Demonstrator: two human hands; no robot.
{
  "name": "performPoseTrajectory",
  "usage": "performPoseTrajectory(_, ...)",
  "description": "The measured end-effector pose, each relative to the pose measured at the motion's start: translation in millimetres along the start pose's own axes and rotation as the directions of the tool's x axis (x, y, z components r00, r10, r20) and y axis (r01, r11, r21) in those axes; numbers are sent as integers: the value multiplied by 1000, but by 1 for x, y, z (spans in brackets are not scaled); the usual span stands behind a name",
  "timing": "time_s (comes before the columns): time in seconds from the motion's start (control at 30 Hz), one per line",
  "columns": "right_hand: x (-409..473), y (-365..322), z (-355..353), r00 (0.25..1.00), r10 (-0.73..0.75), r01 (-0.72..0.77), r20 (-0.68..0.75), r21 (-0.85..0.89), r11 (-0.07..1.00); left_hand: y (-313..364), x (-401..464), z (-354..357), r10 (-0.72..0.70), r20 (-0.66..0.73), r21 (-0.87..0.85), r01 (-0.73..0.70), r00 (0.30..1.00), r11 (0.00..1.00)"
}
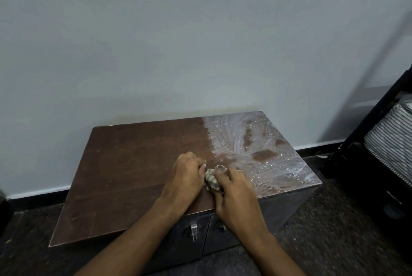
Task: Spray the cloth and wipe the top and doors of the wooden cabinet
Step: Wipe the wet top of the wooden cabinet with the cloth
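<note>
A small crumpled mottled grey cloth (211, 181) is pinched between the left hand (186, 174) and right hand (237, 191) near the front edge of the brown wooden cabinet top (124, 164). The white smeared patch (263, 148) lies toward the right rear corner, nearer the right hand.
</note>
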State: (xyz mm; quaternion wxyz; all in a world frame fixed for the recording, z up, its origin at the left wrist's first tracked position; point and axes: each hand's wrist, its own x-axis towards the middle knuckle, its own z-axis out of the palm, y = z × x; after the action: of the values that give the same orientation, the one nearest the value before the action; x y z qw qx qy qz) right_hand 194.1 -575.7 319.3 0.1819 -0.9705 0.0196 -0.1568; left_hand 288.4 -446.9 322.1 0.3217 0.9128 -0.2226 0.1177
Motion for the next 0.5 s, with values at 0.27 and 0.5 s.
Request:
performPoseTrajectory(0.27, 12, -9, 1, 999, 49, -49, -15, 16, 999, -3, 1, -1, 6, 10, 24, -7, 1000, 1000)
performPoseTrajectory(0.5, 11, 21, -8, 991, 130, -129, -35, 32, 991, -1, 6, 0, -7, -7, 5, 7, 1000, 1000)
